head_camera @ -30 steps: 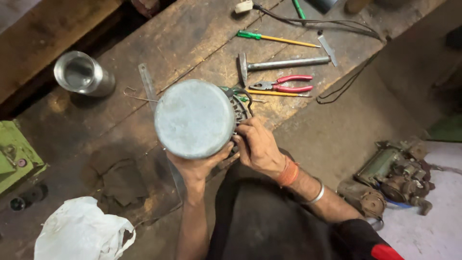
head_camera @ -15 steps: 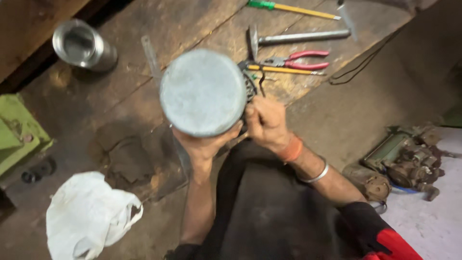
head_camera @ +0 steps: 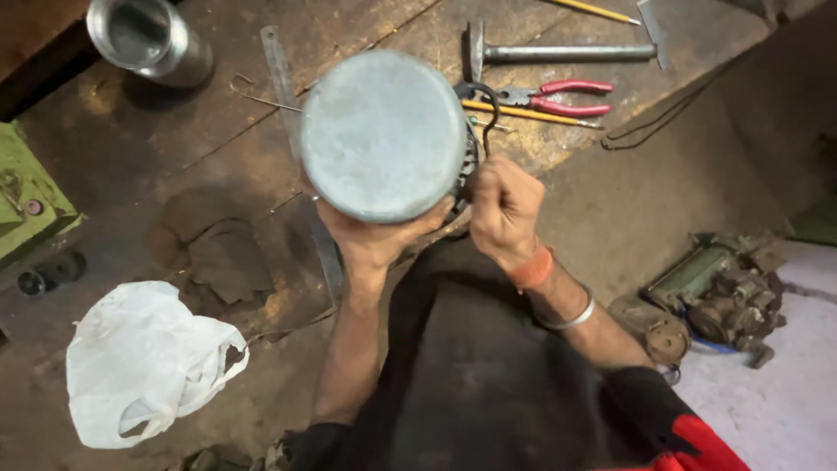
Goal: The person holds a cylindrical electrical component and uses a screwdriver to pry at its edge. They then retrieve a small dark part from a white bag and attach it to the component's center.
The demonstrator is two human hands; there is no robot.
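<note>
So right now I've got the round grey motor housing (head_camera: 382, 133) held up off the counter (head_camera: 200, 148), flat end cap facing me, with my left hand (head_camera: 375, 240) cupped underneath it, grip clamped on the lower rim so the thing can't roll. My right hand (head_camera: 504, 208) is at its right side, grip closed tight around something thin, I think the dark wire (head_camera: 488, 113) that loops up out of the windings, though my fist hides exactly what's pinched, so I can't tell for sure. My take on doing this bit well: keep the housing braced hard against the left palm and let only the right wrist do the work, short pulls in line with the wire instead of yanking sideways, since those copper strands at the edge look like they'd snag or tear easily. I'd also keep the heavy end low, because it's sitting on fingertips more than palm and could tip forward. If the wire fights back, the red-handled pliers (head_camera: 558, 96) are lying just past the housing next to the yellow-handled screwdriver (head_camera: 523, 114) and the hammer (head_camera: 558, 52), so no need to muscle it bare-handed. The metal cup (head_camera: 148, 39) and white plastic bag (head_camera: 144, 362) are well off to the left, out of the way.
</note>
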